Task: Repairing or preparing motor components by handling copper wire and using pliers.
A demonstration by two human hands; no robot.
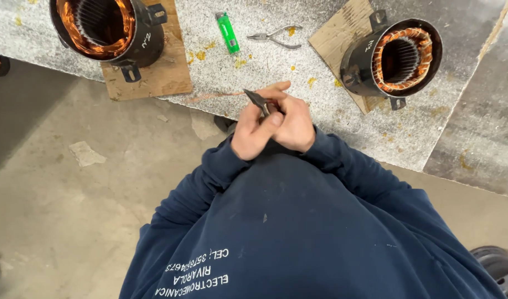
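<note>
My two hands meet in front of my chest, at the near edge of the speckled workbench (276, 61). My left hand (253, 134) and my right hand (296, 125) are clasped together around a dark pair of pliers (257, 101). Its pointed jaws stick out up and to the left. My right forefinger stretches along above the tool. A thin copper-coloured wire (212, 96) lies on the bench and runs left from the jaws. I cannot tell whether the jaws grip it. Both arms are in dark blue sleeves.
Two black motor stators with copper windings stand on wooden boards, one at the far left (107, 27), one at the right (395, 58). Between them lie a green lighter (227, 32) and silver pliers (276, 36). Concrete floor (71, 182) lies to my left.
</note>
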